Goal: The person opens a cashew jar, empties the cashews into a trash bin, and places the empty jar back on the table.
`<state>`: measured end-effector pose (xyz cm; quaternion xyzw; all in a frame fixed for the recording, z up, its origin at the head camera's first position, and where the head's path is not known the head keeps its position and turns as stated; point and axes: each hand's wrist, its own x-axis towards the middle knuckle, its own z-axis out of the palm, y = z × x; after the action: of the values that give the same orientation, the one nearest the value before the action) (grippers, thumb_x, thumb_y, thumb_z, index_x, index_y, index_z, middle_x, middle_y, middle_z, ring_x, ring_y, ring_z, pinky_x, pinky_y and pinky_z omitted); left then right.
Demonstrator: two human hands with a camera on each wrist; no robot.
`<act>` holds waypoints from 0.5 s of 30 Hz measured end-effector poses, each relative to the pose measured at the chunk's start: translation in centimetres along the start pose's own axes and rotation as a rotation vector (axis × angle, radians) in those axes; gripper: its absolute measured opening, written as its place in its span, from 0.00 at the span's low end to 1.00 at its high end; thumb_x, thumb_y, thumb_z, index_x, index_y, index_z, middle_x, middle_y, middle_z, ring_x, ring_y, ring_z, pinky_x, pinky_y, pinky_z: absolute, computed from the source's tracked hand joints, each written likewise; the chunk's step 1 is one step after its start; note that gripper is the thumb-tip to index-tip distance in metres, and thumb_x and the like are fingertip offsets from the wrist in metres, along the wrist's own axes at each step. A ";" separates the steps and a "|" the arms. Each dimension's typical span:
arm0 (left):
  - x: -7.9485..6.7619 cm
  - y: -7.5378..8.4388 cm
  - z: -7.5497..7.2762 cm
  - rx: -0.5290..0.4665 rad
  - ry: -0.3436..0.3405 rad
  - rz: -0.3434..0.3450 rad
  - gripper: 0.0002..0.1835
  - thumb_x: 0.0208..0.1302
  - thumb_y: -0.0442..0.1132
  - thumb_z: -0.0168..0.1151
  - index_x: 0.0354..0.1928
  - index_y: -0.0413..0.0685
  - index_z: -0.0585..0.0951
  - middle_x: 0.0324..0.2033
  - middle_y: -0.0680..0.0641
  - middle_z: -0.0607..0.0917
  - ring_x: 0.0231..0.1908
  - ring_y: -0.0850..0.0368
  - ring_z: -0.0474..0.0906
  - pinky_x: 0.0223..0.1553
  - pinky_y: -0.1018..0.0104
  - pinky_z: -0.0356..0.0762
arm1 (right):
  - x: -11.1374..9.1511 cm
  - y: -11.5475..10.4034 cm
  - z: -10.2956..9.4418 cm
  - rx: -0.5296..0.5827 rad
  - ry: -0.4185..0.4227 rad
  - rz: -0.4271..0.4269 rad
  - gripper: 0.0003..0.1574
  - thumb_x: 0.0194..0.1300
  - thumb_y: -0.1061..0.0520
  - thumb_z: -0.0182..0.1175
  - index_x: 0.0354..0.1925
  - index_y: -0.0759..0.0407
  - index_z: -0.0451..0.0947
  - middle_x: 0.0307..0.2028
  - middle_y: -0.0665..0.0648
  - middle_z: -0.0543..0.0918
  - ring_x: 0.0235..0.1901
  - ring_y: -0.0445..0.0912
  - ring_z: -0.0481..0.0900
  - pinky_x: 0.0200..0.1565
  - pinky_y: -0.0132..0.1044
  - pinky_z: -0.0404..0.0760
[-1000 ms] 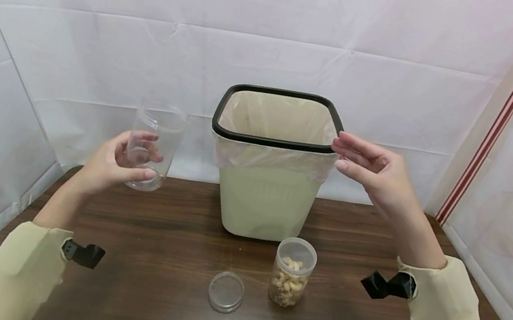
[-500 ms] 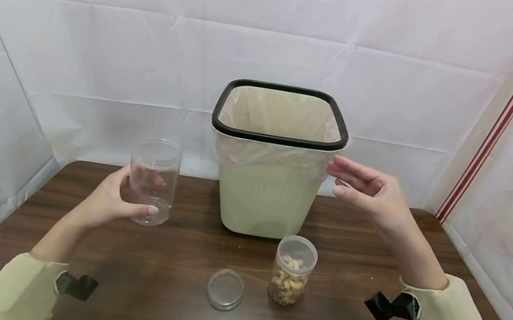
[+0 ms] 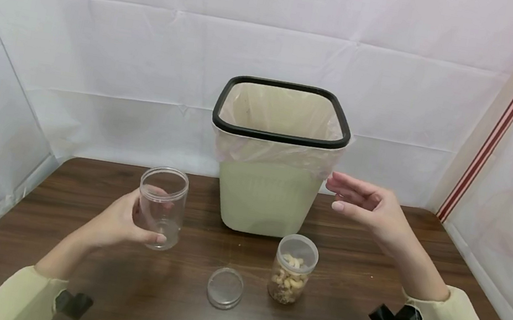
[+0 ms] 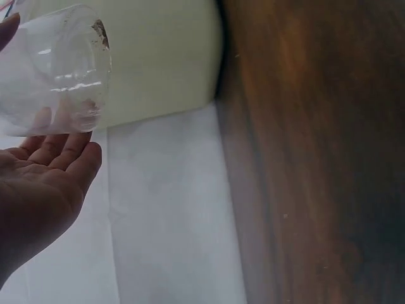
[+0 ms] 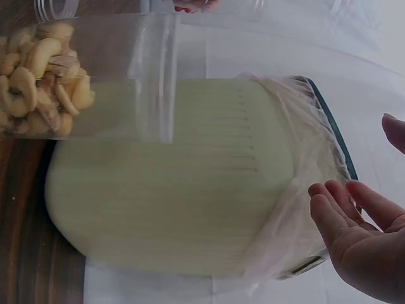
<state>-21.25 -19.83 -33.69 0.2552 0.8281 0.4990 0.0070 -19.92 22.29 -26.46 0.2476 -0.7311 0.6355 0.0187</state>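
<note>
My left hand [image 3: 117, 225] grips a clear plastic jar [image 3: 171, 219] around its side, thumb in front and fingers behind. The jar is upright without a lid; the left wrist view shows brown crumbs near the bottom of the jar [image 4: 95, 63]. Right of it, a second jar [image 3: 290, 277] stands on the table, partly filled with cashews [image 5: 44, 82]. A round clear lid [image 3: 225, 288] lies between the two jars. My right hand [image 3: 374, 209] hovers above the table to the right of the bin, fingers loosely extended and holding nothing.
A pale green bin [image 3: 266, 195] with a black rim and a clear plastic liner stands at the back middle of the brown wooden table [image 3: 124, 296]. White sheeting [image 3: 128, 50] hangs behind and at both sides. Small crumbs dot the table.
My left hand has come down and slightly right with the jar, from above the table's back left. My right hand has dropped from the bin's rim to beside its body.
</note>
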 end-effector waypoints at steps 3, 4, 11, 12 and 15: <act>-0.3 -0.3 0.5 0.014 -0.021 -0.032 0.36 0.40 0.35 0.74 0.52 0.41 0.66 0.44 0.41 0.79 0.38 0.59 0.78 0.40 0.68 0.74 | -0.3 0.4 0.1 0.008 -0.008 0.004 0.27 0.57 0.69 0.58 0.56 0.58 0.72 0.48 0.48 0.80 0.50 0.39 0.75 0.46 0.31 0.76; -0.3 -0.4 0.6 0.021 -0.029 -0.038 0.36 0.39 0.35 0.75 0.51 0.41 0.66 0.43 0.42 0.79 0.38 0.58 0.78 0.40 0.67 0.74 | -0.4 0.5 0.0 0.005 -0.011 0.009 0.27 0.57 0.69 0.58 0.56 0.56 0.72 0.48 0.48 0.80 0.50 0.39 0.75 0.46 0.31 0.76; -0.7 -1.1 1.7 0.076 -0.089 -0.080 0.38 0.36 0.39 0.76 0.51 0.44 0.66 0.38 0.47 0.79 0.37 0.53 0.77 0.39 0.64 0.74 | -1.0 1.4 0.0 -0.025 -0.022 0.032 0.28 0.57 0.68 0.58 0.57 0.62 0.70 0.47 0.45 0.81 0.50 0.39 0.76 0.46 0.31 0.76; -0.8 -1.2 1.8 0.082 -0.098 -0.074 0.38 0.36 0.40 0.76 0.51 0.44 0.66 0.39 0.46 0.79 0.38 0.53 0.76 0.39 0.64 0.74 | -1.0 1.5 0.0 -0.030 -0.021 0.040 0.28 0.57 0.68 0.59 0.58 0.63 0.69 0.47 0.45 0.80 0.50 0.39 0.76 0.46 0.31 0.76; -0.9 -1.4 2.2 0.063 -0.133 -0.059 0.38 0.37 0.39 0.76 0.51 0.42 0.66 0.40 0.45 0.78 0.40 0.52 0.75 0.39 0.64 0.74 | -1.2 1.8 -0.1 -0.061 -0.017 0.069 0.30 0.57 0.66 0.60 0.59 0.66 0.67 0.48 0.46 0.80 0.51 0.39 0.75 0.46 0.32 0.76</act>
<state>-20.47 -18.93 -36.18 0.2631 0.8483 0.4544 0.0686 -19.64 22.93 -28.54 0.2268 -0.7583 0.6112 -0.0018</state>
